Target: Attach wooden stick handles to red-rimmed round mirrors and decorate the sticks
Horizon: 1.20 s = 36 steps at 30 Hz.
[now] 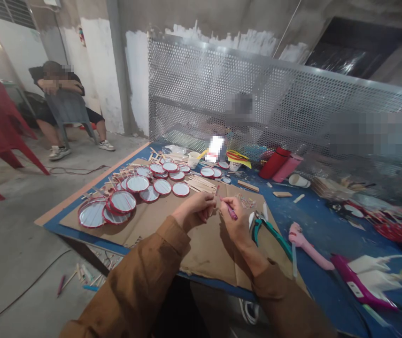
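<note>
Over the brown cardboard (208,253), my left hand (199,209) is pinched around a thin stick (217,190) that points up from the fingertips. Close beside it, my right hand (235,225) grips a slim purple pen-like tool (229,212), its tip near the left fingers. Whether the tip touches the stick, I cannot tell. Loose wooden sticks (201,184) lie just beyond my hands. To the left are several round, pale discs with red rims (122,202), partly stacked. Teal-handled pliers (273,232) rest right of my right hand.
On the blue table (278,202) lie a pink glue gun (308,246) and a purple power strip (359,284) with white plugs. Red (274,163) and pink bottles (288,168) stand before a perforated metal screen (194,84). A person (60,89) sits beyond, at left.
</note>
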Motion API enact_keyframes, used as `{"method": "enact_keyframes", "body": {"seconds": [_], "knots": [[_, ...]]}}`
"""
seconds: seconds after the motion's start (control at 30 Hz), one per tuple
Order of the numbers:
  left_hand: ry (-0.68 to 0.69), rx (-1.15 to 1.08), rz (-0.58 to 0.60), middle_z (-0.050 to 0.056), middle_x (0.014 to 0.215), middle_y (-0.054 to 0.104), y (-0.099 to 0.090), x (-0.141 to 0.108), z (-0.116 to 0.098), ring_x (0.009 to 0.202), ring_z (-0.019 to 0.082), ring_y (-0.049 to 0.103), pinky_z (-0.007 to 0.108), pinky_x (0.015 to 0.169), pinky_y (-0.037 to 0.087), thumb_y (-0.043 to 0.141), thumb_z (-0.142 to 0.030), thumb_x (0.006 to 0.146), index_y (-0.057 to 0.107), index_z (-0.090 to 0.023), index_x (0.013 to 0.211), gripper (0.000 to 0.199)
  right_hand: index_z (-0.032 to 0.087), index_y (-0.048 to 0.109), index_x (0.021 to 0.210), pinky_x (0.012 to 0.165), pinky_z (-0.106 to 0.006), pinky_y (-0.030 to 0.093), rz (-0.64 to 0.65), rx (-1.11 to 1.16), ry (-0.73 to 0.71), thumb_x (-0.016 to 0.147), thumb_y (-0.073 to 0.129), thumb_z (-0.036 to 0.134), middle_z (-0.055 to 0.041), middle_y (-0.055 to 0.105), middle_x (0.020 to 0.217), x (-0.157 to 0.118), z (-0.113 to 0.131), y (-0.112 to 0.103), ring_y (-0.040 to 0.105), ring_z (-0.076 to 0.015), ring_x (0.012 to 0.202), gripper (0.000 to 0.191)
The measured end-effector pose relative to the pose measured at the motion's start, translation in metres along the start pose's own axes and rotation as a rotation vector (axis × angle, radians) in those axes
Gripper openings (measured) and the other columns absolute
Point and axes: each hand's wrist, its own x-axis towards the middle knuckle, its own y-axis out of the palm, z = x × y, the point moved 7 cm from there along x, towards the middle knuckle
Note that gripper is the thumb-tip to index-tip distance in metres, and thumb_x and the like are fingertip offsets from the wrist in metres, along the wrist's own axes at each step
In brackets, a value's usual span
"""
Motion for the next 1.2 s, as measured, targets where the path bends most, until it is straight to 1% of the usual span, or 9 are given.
{"method": "enact_keyframes", "body": {"seconds": [0.07,0.2,0.4,0.53,0.63,0.73,0.9,1.03,1.2], "knots": [[-0.007,0.005,0.0,-0.003,0.05,0.053,0.0,0.001,0.001,0.038,0.01,0.053,0.019,0.043,0.045,0.044,-0.023,0.094,0.046,-0.017,0.079,0.016,0.021,0.06,0.09,0.065,-0.029,0.048,0.0,0.023,-0.008,0.09,0.053,0.036,-0.0024,0.067,0.077,0.0,0.001,0.0,0.061,-0.0166,0.067,0.017],[0.0,-0.007,0.018,-0.004,0.049,0.052,0.001,0.002,0.002,0.039,0.01,0.054,0.019,0.044,0.046,0.043,-0.024,0.095,0.048,-0.017,0.083,0.015,0.021,0.06,0.094,0.066,-0.029,0.048,0.047,0.041,-0.06,0.091,0.052,0.035,-0.0028,0.067,0.081,0.0,0.005,0.004,0.062,-0.0167,0.07,0.016],[0.002,-0.005,0.018,-0.003,0.05,0.053,0.0,0.002,0.002,0.038,0.01,0.053,0.018,0.043,0.045,0.043,-0.026,0.095,0.047,-0.017,0.081,0.017,0.021,0.06,0.091,0.066,-0.03,0.049,-0.029,0.015,-0.032,0.089,0.053,0.036,-0.0032,0.067,0.078,0.001,0.006,-0.002,0.061,-0.0172,0.069,0.017],[0.006,-0.005,0.031,-0.003,0.049,0.053,0.002,0.0,0.0,0.038,0.01,0.054,0.018,0.044,0.045,0.043,-0.026,0.095,0.048,-0.017,0.084,0.016,0.022,0.06,0.093,0.067,-0.03,0.049,0.036,0.017,-0.064,0.091,0.051,0.036,-0.0032,0.068,0.08,0.001,0.008,0.003,0.062,-0.0174,0.072,0.016],[0.013,-0.001,0.018,-0.004,0.048,0.052,0.001,0.0,0.0,0.037,0.009,0.052,0.017,0.043,0.044,0.045,-0.029,0.095,0.047,-0.017,0.081,0.019,0.021,0.06,0.093,0.064,-0.029,0.047,0.018,-0.004,-0.03,0.091,0.052,0.037,-0.003,0.068,0.078,0.0,0.002,0.002,0.061,-0.0171,0.069,0.017],[0.005,-0.014,0.02,-0.003,0.049,0.053,0.001,0.001,0.002,0.038,0.009,0.053,0.018,0.044,0.045,0.046,-0.031,0.095,0.047,-0.017,0.082,0.02,0.021,0.06,0.094,0.065,-0.03,0.048,0.003,0.024,0.008,0.091,0.052,0.039,-0.0036,0.068,0.08,-0.001,-0.003,0.002,0.062,-0.0173,0.069,0.02],[-0.019,-0.015,0.039,-0.004,0.048,0.053,0.002,0.004,0.003,0.039,0.011,0.054,0.02,0.045,0.047,0.043,-0.03,0.096,0.048,-0.017,0.086,0.017,0.021,0.06,0.094,0.063,-0.029,0.048,0.063,0.064,-0.024,0.092,0.051,0.038,-0.0028,0.068,0.077,-0.001,0.001,0.006,0.062,-0.0168,0.067,0.019],[-0.034,-0.017,0.012,-0.003,0.048,0.053,0.001,0.004,0.004,0.038,0.012,0.054,0.021,0.044,0.047,0.046,-0.029,0.094,0.047,-0.017,0.083,0.017,0.02,0.061,0.088,0.061,-0.029,0.046,0.019,0.018,-0.007,0.091,0.053,0.037,-0.0025,0.067,0.074,-0.001,0.004,0.001,0.06,-0.0163,0.063,0.018],[0.005,-0.029,0.018,-0.003,0.049,0.053,0.001,0.003,0.001,0.039,0.013,0.054,0.022,0.044,0.047,0.046,-0.028,0.092,0.048,-0.017,0.081,0.016,0.021,0.059,0.094,0.063,-0.029,0.048,0.057,0.068,-0.015,0.092,0.051,0.037,-0.0028,0.068,0.077,-0.001,0.004,0.004,0.062,-0.0165,0.066,0.018]]}}
